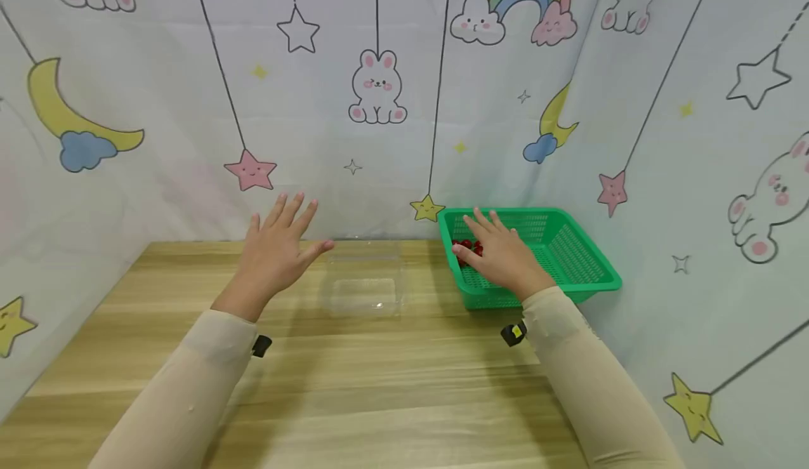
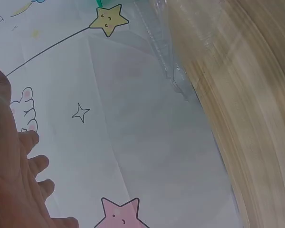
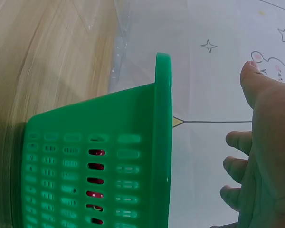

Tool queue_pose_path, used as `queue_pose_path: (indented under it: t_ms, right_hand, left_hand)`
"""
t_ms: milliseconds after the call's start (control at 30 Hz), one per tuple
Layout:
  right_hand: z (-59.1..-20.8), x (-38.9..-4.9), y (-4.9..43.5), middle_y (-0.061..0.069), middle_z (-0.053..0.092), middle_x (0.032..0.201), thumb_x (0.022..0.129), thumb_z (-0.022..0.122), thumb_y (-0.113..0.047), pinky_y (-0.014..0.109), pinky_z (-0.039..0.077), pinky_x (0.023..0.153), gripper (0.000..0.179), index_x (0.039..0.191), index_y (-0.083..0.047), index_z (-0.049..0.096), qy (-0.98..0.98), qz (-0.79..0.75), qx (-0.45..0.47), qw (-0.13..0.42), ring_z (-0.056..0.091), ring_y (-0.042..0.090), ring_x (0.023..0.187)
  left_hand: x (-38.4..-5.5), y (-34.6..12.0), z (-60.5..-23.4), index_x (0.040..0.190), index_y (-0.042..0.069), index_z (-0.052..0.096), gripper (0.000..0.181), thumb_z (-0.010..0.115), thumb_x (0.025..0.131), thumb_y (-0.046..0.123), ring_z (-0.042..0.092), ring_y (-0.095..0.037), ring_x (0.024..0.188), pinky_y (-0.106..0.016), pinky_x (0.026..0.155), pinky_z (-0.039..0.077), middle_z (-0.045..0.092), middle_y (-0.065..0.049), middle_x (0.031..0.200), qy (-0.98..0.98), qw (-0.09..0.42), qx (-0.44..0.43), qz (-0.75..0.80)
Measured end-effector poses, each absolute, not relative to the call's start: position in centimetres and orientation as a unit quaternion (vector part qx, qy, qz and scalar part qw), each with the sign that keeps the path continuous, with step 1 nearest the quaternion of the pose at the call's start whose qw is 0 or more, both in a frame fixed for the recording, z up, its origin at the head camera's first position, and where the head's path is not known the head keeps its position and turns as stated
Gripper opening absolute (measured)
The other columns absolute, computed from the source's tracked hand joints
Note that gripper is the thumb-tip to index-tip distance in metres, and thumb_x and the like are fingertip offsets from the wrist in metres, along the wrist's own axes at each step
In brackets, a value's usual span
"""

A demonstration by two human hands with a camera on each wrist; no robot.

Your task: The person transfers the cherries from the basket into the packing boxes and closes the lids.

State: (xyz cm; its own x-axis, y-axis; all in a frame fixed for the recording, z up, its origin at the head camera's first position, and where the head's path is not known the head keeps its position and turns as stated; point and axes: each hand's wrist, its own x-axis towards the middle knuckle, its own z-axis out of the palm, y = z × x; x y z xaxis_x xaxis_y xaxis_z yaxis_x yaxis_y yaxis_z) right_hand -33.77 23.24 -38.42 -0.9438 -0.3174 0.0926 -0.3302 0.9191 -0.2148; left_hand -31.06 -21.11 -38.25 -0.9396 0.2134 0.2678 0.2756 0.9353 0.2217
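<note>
My left hand (image 1: 273,257) is held up over the table with its fingers spread, touching nothing. To its right stands a clear plastic container (image 1: 363,293), which also shows at the top of the left wrist view. My right hand (image 1: 502,253), fingers straight and holding nothing, hovers above a green plastic basket (image 1: 597,262). Small round dark red fruits (image 1: 466,244) lie at the basket's left end, partly hidden behind that hand. In the right wrist view, red shows through the slots of the basket wall (image 3: 90,114), and the hand stands apart from the rim.
The wooden table (image 1: 379,385) meets a white curtain (image 1: 316,118) printed with rabbits, stars and moons at its back edge. The curtain continues down the right side, close to the basket. Each sleeve carries a small black wrist device (image 1: 513,333).
</note>
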Motion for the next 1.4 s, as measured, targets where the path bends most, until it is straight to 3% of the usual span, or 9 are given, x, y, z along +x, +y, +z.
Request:
queue_pose_path:
  t_ms: [333,600,800,933,967,1100,1333,1400]
  right_hand:
    - [-38.9,-35.1,24.1,0.013,0.021,0.191,0.117,0.049,-0.066,0.077,0.022,0.138,0.081,0.182,-0.02,0.031,-0.98,0.136,0.146,-0.022,0.017,0.046,0.177]
    - [-38.6,-37.6,25.8,0.02,0.039,0.183,0.119,0.054,-0.054,0.072,0.039,0.133,0.074,0.179,-0.014,0.038,-0.976,0.147,0.124,-0.104,0.041,0.05,0.167]
    - [-38.6,-38.9,26.0,0.025,0.052,0.174,0.119,0.059,-0.036,0.068,0.046,0.129,0.063,0.172,-0.004,0.048,-0.972,0.125,0.138,-0.143,0.052,0.05,0.159]
    - [-38.6,-39.5,25.8,0.025,0.053,0.172,0.119,0.06,-0.03,0.066,0.047,0.129,0.058,0.168,0.0,0.053,-0.97,0.104,0.15,-0.159,0.052,0.049,0.159]
    - [-38.6,-39.7,25.8,0.025,0.053,0.173,0.119,0.061,-0.03,0.065,0.048,0.129,0.057,0.168,0.0,0.053,-0.97,0.097,0.151,-0.165,0.051,0.049,0.16]
    - [-38.8,-40.5,25.6,0.024,0.052,0.173,0.119,0.061,-0.028,0.064,0.049,0.128,0.056,0.167,-0.002,0.054,-0.967,0.075,0.151,-0.193,0.05,0.048,0.161]
    - [-39.8,-41.6,25.6,0.021,0.05,0.176,0.117,0.064,-0.03,0.062,0.052,0.125,0.055,0.167,-0.007,0.057,-0.96,0.071,0.144,-0.23,0.048,0.046,0.163]
    - [-40.2,-41.7,25.6,0.022,0.05,0.176,0.117,0.065,-0.03,0.059,0.056,0.12,0.056,0.167,-0.007,0.057,-0.958,0.068,0.145,-0.239,0.057,0.044,0.156]
  left_hand:
    - [-31.4,-23.1,-40.3,0.184,0.018,0.022,0.089,0.048,0.116,0.069,0.006,-0.046,0.179,-0.084,0.136,0.01,0.012,-0.016,0.193,-0.981,0.081,-0.135,-0.113]
    - [-32.7,-23.0,-42.5,0.18,0.011,0.035,0.09,0.071,0.111,0.056,0.017,-0.052,0.175,-0.076,0.137,0.026,0.018,-0.018,0.191,-0.969,0.046,-0.195,-0.142]
    - [-33.7,-22.6,-43.9,0.179,0.013,0.038,0.09,0.077,0.108,0.053,0.022,-0.052,0.174,-0.076,0.135,0.03,0.02,-0.017,0.19,-0.956,0.006,-0.231,-0.178]
    - [-34.6,-22.8,-44.9,0.179,0.014,0.039,0.098,0.078,0.104,0.063,0.029,-0.055,0.17,-0.078,0.134,0.031,0.027,-0.021,0.187,-0.946,-0.026,-0.254,-0.202]
    - [-35.8,-23.5,-46.3,0.18,0.018,0.037,0.102,0.077,0.101,0.069,0.027,-0.051,0.173,-0.072,0.137,0.031,0.026,-0.018,0.189,-0.937,-0.03,-0.272,-0.217]
    - [-36.6,-23.2,-46.6,0.18,0.02,0.037,0.107,0.077,0.098,0.076,0.028,-0.051,0.173,-0.073,0.136,0.033,0.027,-0.016,0.189,-0.936,-0.062,-0.272,-0.216]
    - [-36.0,-21.5,-45.2,0.178,0.01,0.04,0.099,0.083,0.102,0.057,0.031,-0.052,0.171,-0.074,0.135,0.032,0.033,-0.019,0.186,-0.946,-0.09,-0.248,-0.19]
    - [-36.2,-21.3,-45.3,0.178,0.011,0.039,0.1,0.083,0.101,0.058,0.03,-0.051,0.172,-0.074,0.136,0.032,0.032,-0.019,0.187,-0.945,-0.095,-0.248,-0.191]
